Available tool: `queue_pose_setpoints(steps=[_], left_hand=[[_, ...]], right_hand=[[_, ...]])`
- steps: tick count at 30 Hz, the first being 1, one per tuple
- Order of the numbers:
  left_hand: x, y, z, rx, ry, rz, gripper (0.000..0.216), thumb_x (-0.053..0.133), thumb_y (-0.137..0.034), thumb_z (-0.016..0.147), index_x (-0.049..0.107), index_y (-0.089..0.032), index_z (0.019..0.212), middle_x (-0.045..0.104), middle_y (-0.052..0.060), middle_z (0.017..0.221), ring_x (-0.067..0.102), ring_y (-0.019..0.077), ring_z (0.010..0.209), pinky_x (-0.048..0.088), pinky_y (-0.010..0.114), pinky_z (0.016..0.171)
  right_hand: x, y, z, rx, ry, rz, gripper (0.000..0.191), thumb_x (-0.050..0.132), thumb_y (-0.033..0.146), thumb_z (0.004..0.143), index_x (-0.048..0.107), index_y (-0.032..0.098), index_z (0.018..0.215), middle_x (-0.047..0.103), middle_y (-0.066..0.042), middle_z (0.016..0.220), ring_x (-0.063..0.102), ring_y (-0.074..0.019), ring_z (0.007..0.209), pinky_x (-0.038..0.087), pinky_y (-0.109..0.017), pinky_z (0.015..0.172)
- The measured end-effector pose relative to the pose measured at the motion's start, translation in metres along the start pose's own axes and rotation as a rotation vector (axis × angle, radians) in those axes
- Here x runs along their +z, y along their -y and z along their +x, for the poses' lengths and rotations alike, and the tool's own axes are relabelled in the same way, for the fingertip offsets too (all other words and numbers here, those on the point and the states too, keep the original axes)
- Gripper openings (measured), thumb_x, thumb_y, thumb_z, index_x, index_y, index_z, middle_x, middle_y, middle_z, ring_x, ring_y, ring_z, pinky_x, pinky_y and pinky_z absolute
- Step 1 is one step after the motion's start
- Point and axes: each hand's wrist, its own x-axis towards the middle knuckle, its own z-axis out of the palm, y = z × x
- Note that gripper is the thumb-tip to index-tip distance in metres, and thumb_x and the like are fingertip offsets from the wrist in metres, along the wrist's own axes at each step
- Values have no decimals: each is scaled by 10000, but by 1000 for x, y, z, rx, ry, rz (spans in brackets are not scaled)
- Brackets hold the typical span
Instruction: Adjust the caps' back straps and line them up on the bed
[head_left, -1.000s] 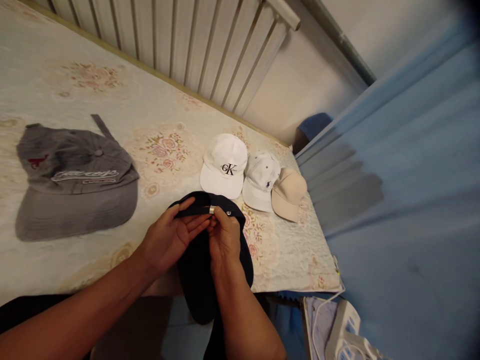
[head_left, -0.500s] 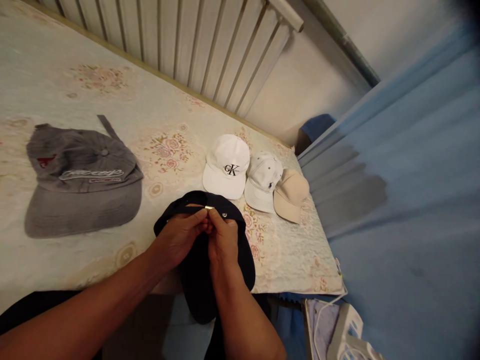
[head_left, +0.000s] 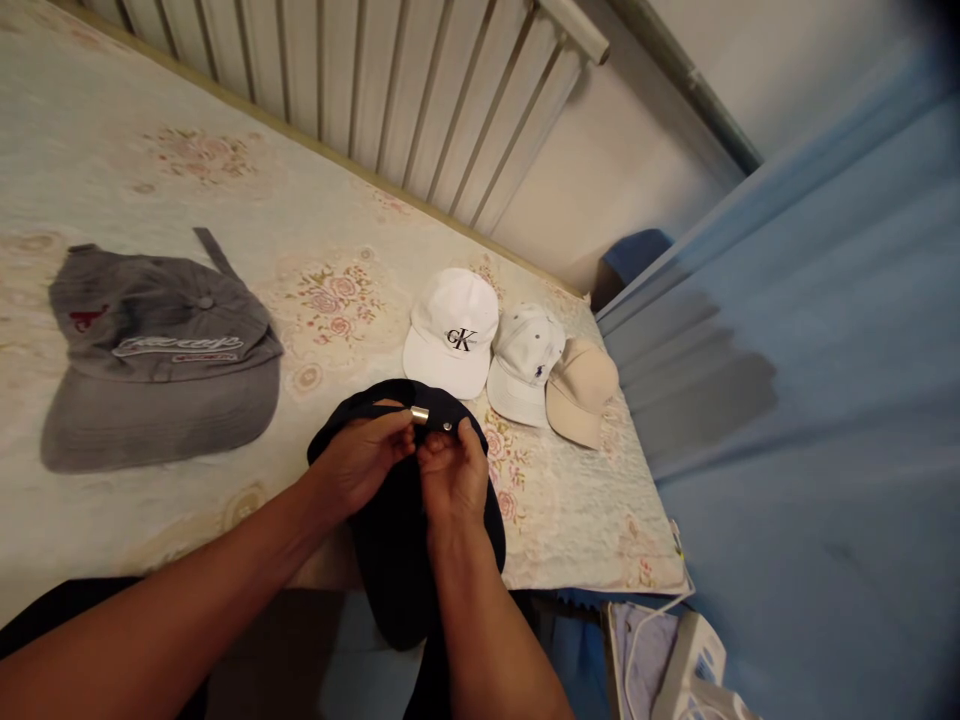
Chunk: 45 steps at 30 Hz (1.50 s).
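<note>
A black cap (head_left: 390,590) lies upside down at the bed's near edge, its brim toward me. My left hand (head_left: 364,455) pinches the cap's back strap beside a shiny metal buckle (head_left: 420,414). My right hand (head_left: 456,470) grips the cap's band to the right of the buckle, thumb on the rim near a small round stud (head_left: 447,427). Its other fingers are curled inside the cap. Just beyond stands a white cap (head_left: 451,335) with black letters, beside a second white cap (head_left: 526,365) with a small dark logo and a beige cap (head_left: 583,392).
A grey cap (head_left: 165,360) with its strap sticking up lies on the left of the floral bedspread (head_left: 300,215). A slatted headboard (head_left: 360,90) borders the far side. A blue curtain (head_left: 810,420) hangs at right, above a white device with a cable (head_left: 694,660).
My right thumb has moved right, off the buckle and onto the band's rim, so more of the buckle shows. My left hand stays at the strap.
</note>
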Motion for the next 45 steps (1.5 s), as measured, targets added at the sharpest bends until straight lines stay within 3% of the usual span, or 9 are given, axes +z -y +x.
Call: queue_pose_setpoints(steps=[6,12,17,22,25,33,37,45], left_hand=[[1,3,4,3,15,-21,127,728,-144,690,607,-136,728,629,-16,673,581,99,668,452,208,616],[2,4,9,53,54,64,151,747,-170,711,617,-147,785,626,-22,659,556,80,586,442,196,580],[0,3,12,15,112,22,100,735,-139,687,636,-127,700,607,-12,611,531,69,541,440,176,544],[-2,-3,14,-53,180,-20,104,673,-144,735,617,-137,648,587,-5,586,531,80,531,460,185,539],[-3,-6,13,-126,228,-37,194,611,-179,784,588,-141,595,534,-2,533,537,113,516,494,238,546],[-2,-8,10,-188,183,-141,235,545,-145,819,602,-120,592,495,-7,521,511,106,491,522,275,558],[-4,-7,10,-193,218,-145,202,577,-157,812,608,-122,615,486,-14,530,507,100,506,529,270,597],[-5,-2,6,-186,246,-137,122,645,-153,789,598,-129,680,495,-22,594,499,72,545,415,164,494]], right_hand=[[-2,1,5,27,18,14,48,613,168,749,595,184,706,616,37,576,526,-97,525,481,-255,620],[-3,-1,7,64,54,12,89,590,140,734,601,164,649,606,18,555,543,-112,545,480,-266,618],[-9,-1,7,54,139,8,48,626,120,689,649,151,660,627,12,603,557,-105,588,483,-259,643],[-13,1,5,-6,299,-168,54,675,179,678,701,132,687,689,-49,703,617,-165,690,495,-320,692],[-11,1,3,-53,326,-287,75,705,165,658,716,136,725,696,-40,723,592,-139,641,479,-287,634],[-7,-1,5,-154,205,-459,82,735,136,612,656,156,622,619,34,557,489,-83,491,394,-219,499],[-7,0,4,-185,182,-431,112,740,136,597,643,165,646,609,43,585,482,-79,508,392,-219,506],[-16,-4,8,-171,78,-351,257,748,190,606,513,172,503,507,55,499,459,-74,509,411,-245,569]])
